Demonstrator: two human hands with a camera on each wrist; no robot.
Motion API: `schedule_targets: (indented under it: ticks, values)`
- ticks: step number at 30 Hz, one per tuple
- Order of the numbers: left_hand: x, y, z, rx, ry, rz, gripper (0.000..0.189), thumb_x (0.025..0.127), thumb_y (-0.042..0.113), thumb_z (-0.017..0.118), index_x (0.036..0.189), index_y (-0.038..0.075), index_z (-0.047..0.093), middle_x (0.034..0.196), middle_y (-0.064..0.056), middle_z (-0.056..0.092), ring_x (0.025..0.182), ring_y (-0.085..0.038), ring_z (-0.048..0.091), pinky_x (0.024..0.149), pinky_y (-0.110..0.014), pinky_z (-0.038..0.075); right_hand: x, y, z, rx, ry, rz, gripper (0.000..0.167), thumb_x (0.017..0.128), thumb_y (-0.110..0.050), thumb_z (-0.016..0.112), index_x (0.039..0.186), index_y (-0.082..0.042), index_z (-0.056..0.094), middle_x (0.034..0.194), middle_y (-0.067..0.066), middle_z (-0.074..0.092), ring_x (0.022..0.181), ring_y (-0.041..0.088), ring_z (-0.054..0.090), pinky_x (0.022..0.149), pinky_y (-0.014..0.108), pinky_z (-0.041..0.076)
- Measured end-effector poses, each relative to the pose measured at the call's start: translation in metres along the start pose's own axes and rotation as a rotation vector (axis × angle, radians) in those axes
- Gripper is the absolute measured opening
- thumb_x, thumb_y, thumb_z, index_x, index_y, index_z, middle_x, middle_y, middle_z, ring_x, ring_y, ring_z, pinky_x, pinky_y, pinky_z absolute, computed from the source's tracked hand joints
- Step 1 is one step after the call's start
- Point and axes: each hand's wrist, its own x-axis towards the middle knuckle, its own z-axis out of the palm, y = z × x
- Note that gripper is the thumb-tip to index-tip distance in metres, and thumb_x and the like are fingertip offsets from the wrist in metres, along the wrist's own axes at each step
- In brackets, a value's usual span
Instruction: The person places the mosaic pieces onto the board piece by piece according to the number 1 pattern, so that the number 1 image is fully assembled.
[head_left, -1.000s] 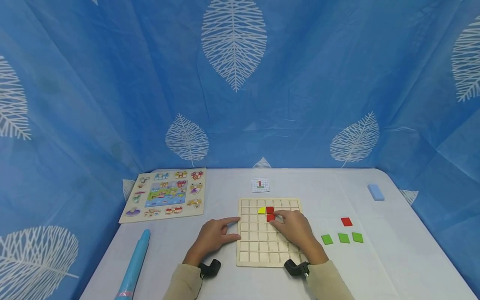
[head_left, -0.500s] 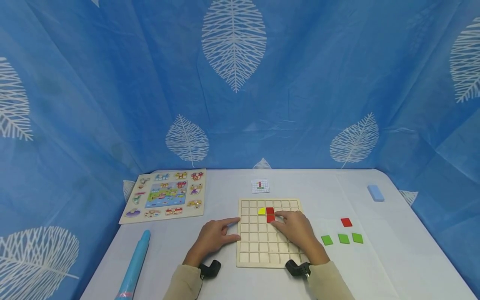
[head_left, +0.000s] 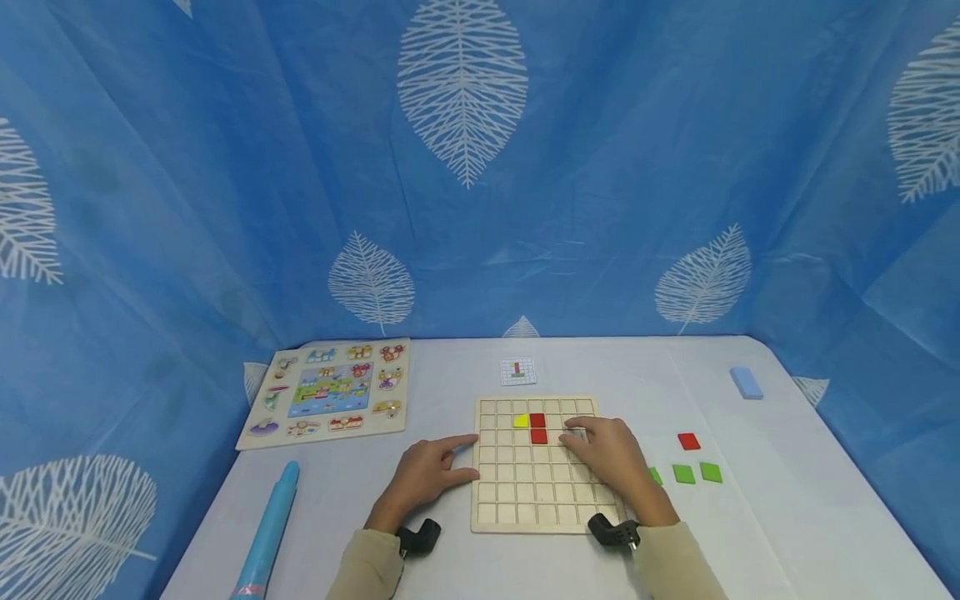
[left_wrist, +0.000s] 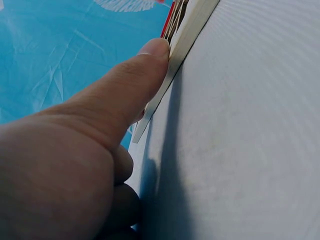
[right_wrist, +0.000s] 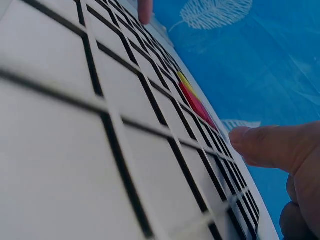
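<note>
A wooden grid board lies on the table in the head view. In its upper rows sit a yellow piece with a rounded corner, a red square tile beside it, and a second red tile below. My left hand touches the board's left edge with thumb and index finger stretched out; the left wrist view shows the thumb against that edge. Over the board's right side is my right hand, thumb and index finger apart with nothing between them, a little right of the red tiles.
Right of the board lie a loose red tile and several green tiles, one partly behind the right wrist. A small pattern card lies behind the board. Farther out are a blue block, a picture puzzle and a blue tube.
My right hand has let go of the lower red tile and moved right, away from it. The tile stays in its square. The left hand has kept its place.
</note>
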Motion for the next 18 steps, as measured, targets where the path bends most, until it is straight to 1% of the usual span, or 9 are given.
schedule_targets:
  ticks: [3, 5, 8, 10, 11, 13, 15, 16, 18]
  values:
    - [0.001, 0.001, 0.000, 0.009, -0.003, -0.003, 0.061, 0.083, 0.054, 0.080, 0.136, 0.027, 0.068, 0.056, 0.013, 0.036, 0.050, -0.004, 0.030, 0.051, -0.024, 0.027, -0.002, 0.008, -0.006, 0.004, 0.000, 0.023, 0.023, 0.091, -0.030, 0.078, 0.109, -0.015, 0.080, 0.055, -0.009, 0.046, 0.061, 0.013, 0.041, 0.064, 0.035, 0.038]
    - [0.001, 0.001, 0.001, 0.014, -0.003, -0.005, 0.061, 0.083, 0.054, 0.080, 0.136, 0.027, 0.068, 0.056, 0.013, 0.036, 0.050, -0.004, 0.030, 0.052, -0.024, 0.027, -0.004, 0.012, -0.009, 0.009, -0.007, 0.027, 0.023, 0.092, -0.028, 0.077, 0.111, -0.015, 0.080, 0.059, -0.006, 0.055, 0.065, 0.015, 0.046, 0.068, 0.038, 0.043]
    - [0.001, 0.002, 0.001, 0.017, -0.005, -0.009, 0.061, 0.083, 0.054, 0.080, 0.136, 0.027, 0.068, 0.056, 0.013, 0.036, 0.050, -0.004, 0.029, 0.052, -0.024, 0.027, -0.005, 0.014, -0.012, 0.006, -0.004, 0.013, 0.026, 0.093, -0.027, 0.076, 0.115, -0.014, 0.079, 0.081, 0.001, 0.073, 0.080, 0.018, 0.059, 0.083, 0.047, 0.050]
    - [0.001, 0.002, 0.001, 0.014, -0.007, -0.006, 0.060, 0.083, 0.053, 0.080, 0.136, 0.027, 0.068, 0.056, 0.012, 0.036, 0.050, -0.005, 0.029, 0.051, -0.024, 0.026, -0.007, 0.015, -0.013, 0.007, -0.004, 0.014, 0.028, 0.093, -0.026, 0.076, 0.117, -0.013, 0.078, 0.098, 0.005, 0.077, 0.091, 0.023, 0.065, 0.090, 0.053, 0.049]
    - [0.001, 0.002, 0.001, 0.014, -0.008, -0.006, 0.060, 0.083, 0.053, 0.080, 0.136, 0.028, 0.068, 0.056, 0.012, 0.036, 0.050, -0.004, 0.029, 0.051, -0.024, 0.026, -0.008, 0.016, -0.014, 0.009, -0.006, 0.016, 0.028, 0.094, -0.025, 0.075, 0.118, -0.012, 0.078, 0.103, 0.008, 0.077, 0.096, 0.026, 0.067, 0.092, 0.054, 0.049]
    - [0.001, 0.002, 0.000, 0.012, -0.007, -0.002, 0.060, 0.083, 0.053, 0.080, 0.136, 0.027, 0.068, 0.056, 0.012, 0.036, 0.050, -0.005, 0.029, 0.051, -0.024, 0.026, -0.009, 0.018, -0.015, 0.009, -0.006, 0.022, 0.029, 0.094, -0.023, 0.074, 0.121, -0.012, 0.077, 0.105, 0.010, 0.076, 0.102, 0.030, 0.069, 0.092, 0.054, 0.050]
    - [0.001, 0.002, -0.001, 0.010, -0.008, -0.005, 0.060, 0.083, 0.053, 0.080, 0.136, 0.027, 0.068, 0.056, 0.012, 0.036, 0.051, -0.005, 0.029, 0.051, -0.024, 0.026, -0.011, 0.021, -0.018, 0.009, -0.004, 0.022, 0.030, 0.095, -0.020, 0.073, 0.124, -0.012, 0.076, 0.109, 0.012, 0.075, 0.102, 0.029, 0.069, 0.089, 0.052, 0.051]
    - [0.000, 0.002, -0.001, 0.010, -0.008, -0.009, 0.060, 0.083, 0.053, 0.081, 0.136, 0.028, 0.068, 0.056, 0.012, 0.036, 0.051, -0.005, 0.029, 0.051, -0.024, 0.026, -0.011, 0.023, -0.020, 0.008, 0.001, 0.019, 0.030, 0.095, -0.018, 0.073, 0.125, -0.012, 0.075, 0.110, 0.013, 0.075, 0.100, 0.027, 0.069, 0.087, 0.051, 0.052]
    - [0.000, 0.003, -0.002, 0.011, -0.008, -0.013, 0.061, 0.083, 0.053, 0.081, 0.136, 0.028, 0.068, 0.056, 0.012, 0.036, 0.051, -0.005, 0.029, 0.051, -0.024, 0.026, -0.012, 0.026, -0.024, 0.000, 0.013, 0.019, 0.032, 0.096, -0.015, 0.072, 0.127, -0.012, 0.074, 0.109, 0.013, 0.075, 0.090, 0.021, 0.065, 0.079, 0.044, 0.050]
